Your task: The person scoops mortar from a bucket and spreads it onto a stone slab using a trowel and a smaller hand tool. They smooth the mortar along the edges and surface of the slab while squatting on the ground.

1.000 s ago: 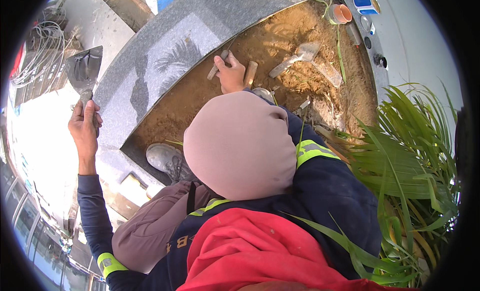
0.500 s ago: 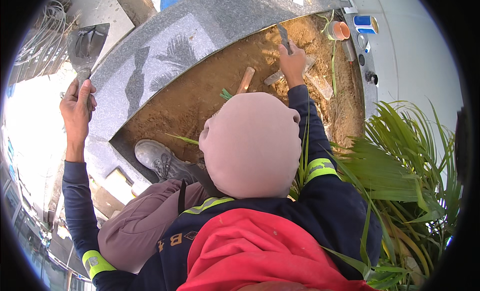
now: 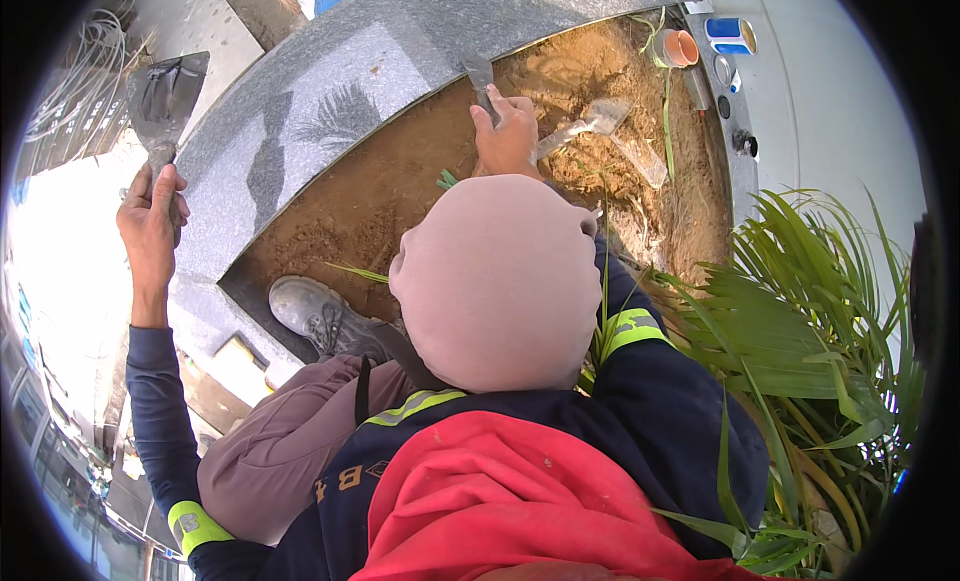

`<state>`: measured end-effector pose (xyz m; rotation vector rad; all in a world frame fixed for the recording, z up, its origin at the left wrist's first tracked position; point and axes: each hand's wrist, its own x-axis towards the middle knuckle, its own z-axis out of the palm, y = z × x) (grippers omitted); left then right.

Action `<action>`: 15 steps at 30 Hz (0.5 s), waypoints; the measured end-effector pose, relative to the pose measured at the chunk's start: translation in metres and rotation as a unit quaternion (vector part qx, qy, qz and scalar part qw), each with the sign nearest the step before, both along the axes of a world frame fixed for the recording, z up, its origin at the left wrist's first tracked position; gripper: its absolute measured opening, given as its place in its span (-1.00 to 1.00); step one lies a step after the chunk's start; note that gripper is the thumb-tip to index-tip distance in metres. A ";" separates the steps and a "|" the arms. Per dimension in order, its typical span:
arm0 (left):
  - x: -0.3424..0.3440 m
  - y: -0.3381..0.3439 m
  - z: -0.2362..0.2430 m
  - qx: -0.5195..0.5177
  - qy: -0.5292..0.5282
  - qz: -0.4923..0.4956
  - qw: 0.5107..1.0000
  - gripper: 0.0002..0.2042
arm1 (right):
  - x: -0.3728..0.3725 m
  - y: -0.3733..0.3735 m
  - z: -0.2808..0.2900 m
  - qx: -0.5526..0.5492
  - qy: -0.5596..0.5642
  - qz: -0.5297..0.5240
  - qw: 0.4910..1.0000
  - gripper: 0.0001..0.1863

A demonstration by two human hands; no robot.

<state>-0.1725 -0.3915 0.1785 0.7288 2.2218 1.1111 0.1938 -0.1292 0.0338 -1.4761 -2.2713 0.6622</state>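
My left hand (image 3: 150, 216) is raised at the left, shut around the handle of a broad, mortar-smeared trowel (image 3: 165, 91) whose blade points up. My right hand (image 3: 508, 136) reaches forward over the sandy soil bed (image 3: 390, 196) and grips a small dark-bladed tool (image 3: 478, 76), whose blade touches the inner edge of the curved grey granite curb (image 3: 330, 91). A second trowel (image 3: 590, 121) lies loose on the soil just right of that hand. A beige head covering fills the middle of the view and hides part of the bed.
A grey boot (image 3: 320, 316) stands in the soil by the curb. An orange cup (image 3: 682, 47) and a blue-and-white roll (image 3: 730, 33) sit at the far right rim. Green palm fronds (image 3: 800, 321) crowd the right side. Coiled cables (image 3: 85, 76) lie far left.
My right hand swung right across the soil, then came back left to the curb's inner edge with its tool. My left hand keeps the trowel raised, almost unmoved.
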 end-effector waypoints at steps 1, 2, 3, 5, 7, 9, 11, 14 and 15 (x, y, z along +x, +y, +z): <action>0.001 0.000 0.001 -0.002 0.000 0.001 1.000 -0.66 | -0.002 -0.002 0.002 -0.015 0.021 0.009 1.000 -0.53; 0.002 0.001 0.002 -0.006 0.001 0.003 1.000 -0.66 | -0.004 -0.004 0.005 -0.031 0.041 0.019 0.998 -0.52; 0.002 -0.001 0.001 -0.005 -0.001 0.004 1.000 -0.66 | -0.005 -0.004 0.006 -0.048 0.061 0.029 0.997 -0.52; -0.001 -0.004 -0.002 -0.003 -0.003 0.008 1.000 -0.67 | 0.001 0.003 0.006 0.011 0.071 -0.001 0.997 -0.51; 0.001 -0.002 0.000 -0.005 -0.009 0.012 1.000 -0.67 | 0.013 0.014 0.003 0.045 0.080 -0.029 0.995 -0.50; 0.001 -0.003 0.000 -0.005 -0.014 0.019 1.000 -0.68 | 0.022 0.022 -0.009 0.054 0.092 -0.046 0.993 -0.49; 0.001 -0.005 -0.003 -0.005 -0.019 0.025 0.999 -0.68 | 0.026 0.021 -0.020 0.080 0.062 -0.059 0.993 -0.51; 0.004 -0.001 -0.001 -0.003 -0.034 0.015 0.999 -0.69 | 0.025 0.013 -0.038 0.081 0.058 -0.057 0.993 -0.51; 0.004 0.001 -0.001 -0.007 -0.025 0.009 1.000 -0.69 | 0.021 0.009 -0.046 0.087 0.063 -0.063 0.992 -0.51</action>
